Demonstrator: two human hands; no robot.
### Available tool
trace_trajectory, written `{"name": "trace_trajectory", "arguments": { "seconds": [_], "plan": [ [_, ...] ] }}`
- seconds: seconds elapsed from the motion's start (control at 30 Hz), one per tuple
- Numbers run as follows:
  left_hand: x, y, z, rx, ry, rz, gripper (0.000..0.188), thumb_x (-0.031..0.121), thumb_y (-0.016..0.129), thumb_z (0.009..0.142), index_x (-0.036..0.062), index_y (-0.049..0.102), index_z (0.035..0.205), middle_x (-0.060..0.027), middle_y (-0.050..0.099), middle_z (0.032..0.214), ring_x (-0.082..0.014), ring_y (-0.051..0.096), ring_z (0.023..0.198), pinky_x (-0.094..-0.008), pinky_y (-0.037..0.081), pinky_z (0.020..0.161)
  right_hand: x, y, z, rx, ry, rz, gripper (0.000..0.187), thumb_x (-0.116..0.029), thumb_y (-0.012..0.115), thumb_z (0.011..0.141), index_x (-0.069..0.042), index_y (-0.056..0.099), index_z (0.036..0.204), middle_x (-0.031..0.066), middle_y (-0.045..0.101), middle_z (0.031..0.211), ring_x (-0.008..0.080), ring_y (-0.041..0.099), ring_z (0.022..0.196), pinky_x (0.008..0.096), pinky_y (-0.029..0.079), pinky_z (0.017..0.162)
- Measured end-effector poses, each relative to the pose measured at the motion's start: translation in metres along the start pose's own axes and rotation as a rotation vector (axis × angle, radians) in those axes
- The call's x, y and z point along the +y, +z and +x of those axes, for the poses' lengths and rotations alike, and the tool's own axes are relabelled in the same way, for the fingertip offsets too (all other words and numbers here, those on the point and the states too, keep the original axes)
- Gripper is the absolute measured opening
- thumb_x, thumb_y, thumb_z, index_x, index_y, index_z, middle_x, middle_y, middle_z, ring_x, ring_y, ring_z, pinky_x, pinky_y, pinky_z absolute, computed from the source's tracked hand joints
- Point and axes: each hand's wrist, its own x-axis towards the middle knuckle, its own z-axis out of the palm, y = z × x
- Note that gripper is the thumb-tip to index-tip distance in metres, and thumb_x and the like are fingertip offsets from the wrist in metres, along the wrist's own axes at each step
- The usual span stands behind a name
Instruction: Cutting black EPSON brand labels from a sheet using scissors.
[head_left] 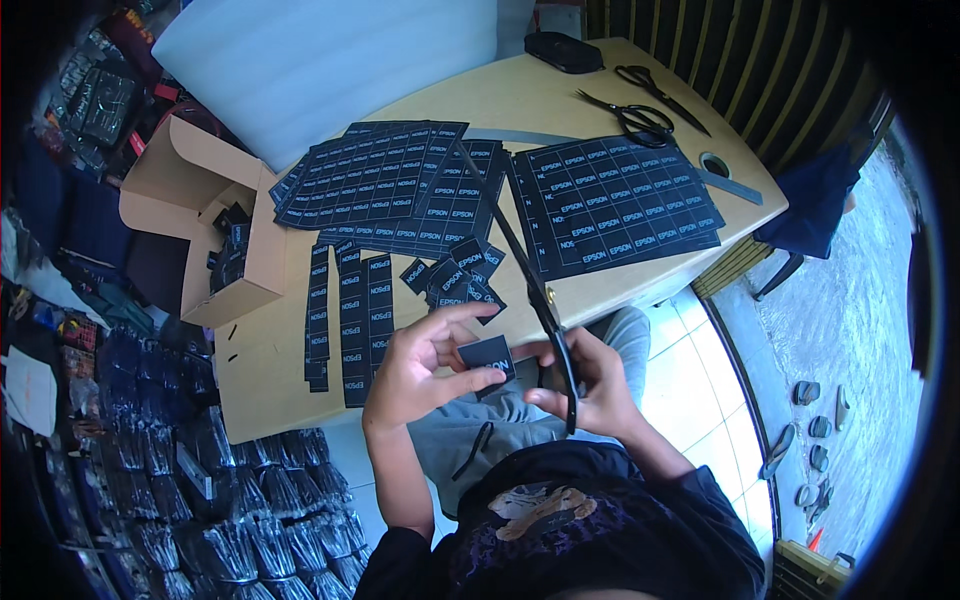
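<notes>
My left hand [410, 375] holds a small black square label [487, 358] with pale lettering, pinched between thumb and fingers. In my right hand [595, 392] is a large pair of black scissors [549, 297], its handles gripped by thumb and fingers. The long blades point away from me over the table, up and to the left of that hand. Just beyond my left fingers lies a loose heap of cut black labels [453, 281]. Left of the heap, narrow uncut label strips [352, 320] lie lengthwise on the wooden table [270, 370].
Printed black sheets lie in a left stack [375, 175] and a right stack [610, 205]. An open cardboard box [265, 275] at left holds black pieces. Two more scissors [640, 120], a tape roll [712, 163], a metal ruler [735, 187] and a dark case [563, 52] lie at the far right.
</notes>
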Motion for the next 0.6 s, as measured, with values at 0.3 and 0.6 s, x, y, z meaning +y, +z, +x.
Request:
{"name": "trace_trajectory", "arguments": {
  "seconds": [0.3, 0.6],
  "plan": [
    [0.000, 0.029, -0.018, 0.367, 0.278, -0.165, 0.052, -0.004, 0.072, 0.075, -0.0046, 0.050, 0.122, -0.0170, 0.060, 0.107, -0.0161, 0.064, 0.089, -0.0263, 0.052, 0.075, -0.009, 0.030, 0.015, 0.001, 0.067, 0.021, 0.028, -0.007, 0.074, 0.077, -0.003, 0.049, 0.088, 0.0036, 0.061, 0.082, 0.0033, 0.056, 0.072, 0.0187, 0.043, 0.061],
    [-0.014, 0.026, -0.044, 0.458, 0.282, 0.037, 0.031, -0.004, 0.069, 0.079, -0.0066, 0.060, 0.108, -0.0117, 0.059, 0.103, -0.0169, 0.059, 0.099, -0.0284, 0.049, 0.081, -0.015, 0.032, 0.020, -0.085, 0.035, 0.027, 0.033, -0.016, 0.079, 0.073, -0.003, 0.051, 0.086, 0.0012, 0.059, 0.073, 0.0036, 0.054, 0.065, 0.0190, 0.041, 0.056]
  ]
}}
